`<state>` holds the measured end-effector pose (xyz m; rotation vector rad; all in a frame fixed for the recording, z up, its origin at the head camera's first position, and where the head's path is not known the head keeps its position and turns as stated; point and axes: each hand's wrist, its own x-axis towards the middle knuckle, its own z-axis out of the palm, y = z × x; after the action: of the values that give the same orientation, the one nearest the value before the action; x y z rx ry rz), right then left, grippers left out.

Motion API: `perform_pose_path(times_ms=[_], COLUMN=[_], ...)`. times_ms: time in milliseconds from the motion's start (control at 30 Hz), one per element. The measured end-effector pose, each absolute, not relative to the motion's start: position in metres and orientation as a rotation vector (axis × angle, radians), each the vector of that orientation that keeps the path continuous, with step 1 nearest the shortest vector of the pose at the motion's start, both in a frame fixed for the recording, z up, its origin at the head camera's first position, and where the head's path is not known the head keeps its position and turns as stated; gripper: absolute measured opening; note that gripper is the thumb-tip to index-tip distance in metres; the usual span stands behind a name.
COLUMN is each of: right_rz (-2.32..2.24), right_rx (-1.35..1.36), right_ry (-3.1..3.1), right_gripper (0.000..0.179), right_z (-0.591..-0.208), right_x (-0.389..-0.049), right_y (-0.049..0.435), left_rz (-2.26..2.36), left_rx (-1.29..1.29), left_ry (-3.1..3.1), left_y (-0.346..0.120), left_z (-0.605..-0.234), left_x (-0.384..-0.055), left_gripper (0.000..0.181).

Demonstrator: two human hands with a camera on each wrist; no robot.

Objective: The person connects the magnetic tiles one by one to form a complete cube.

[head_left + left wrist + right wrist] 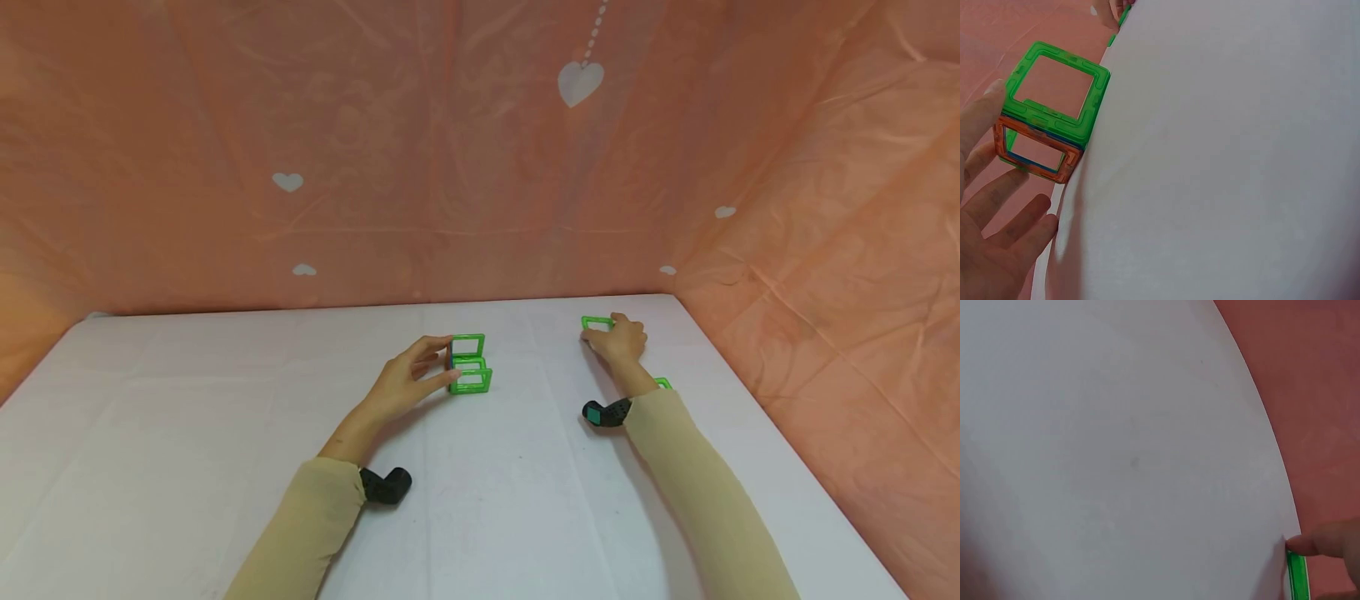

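A small box-like build of square magnetic tiles, green with an orange side tile and a strip of blue, stands right of centre on the white table. My left hand holds it from the left, thumb at the near edge and index finger at the far one. The other left fingers spread loosely beside the orange side in the left wrist view. At the back right, my right hand pinches a green magnetic tile. Only the edge of that tile shows in the right wrist view, with a fingertip on its end.
Another green tile lies by the right forearm, partly hidden behind it. White cloth covers the table. An orange curtain with white hearts hangs along the back and right edges. Black cameras sit on both wrists.
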<state>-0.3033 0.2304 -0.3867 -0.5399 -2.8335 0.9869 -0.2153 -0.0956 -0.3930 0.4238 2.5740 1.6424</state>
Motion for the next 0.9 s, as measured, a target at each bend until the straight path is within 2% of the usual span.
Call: perform_pose_path(times_ms=[500, 900], right_rz=[1.144, 1.334], right_rx=[-0.477, -0.302], right_ry=[-2.819, -2.672], right_gripper=[0.071, 0.069], right_z=[-0.384, -0.385], right_x=[-0.295, -0.291], right_y=[0.225, 0.219], left_rz=[1.623, 1.612], left_rx=[0.433, 0.431], left_ry=[2.586, 2.595], left_y=[-0.096, -0.095], left_z=[-0.393, -0.393], left_x=[-0.214, -0.215], left_gripper=[0.056, 0.056])
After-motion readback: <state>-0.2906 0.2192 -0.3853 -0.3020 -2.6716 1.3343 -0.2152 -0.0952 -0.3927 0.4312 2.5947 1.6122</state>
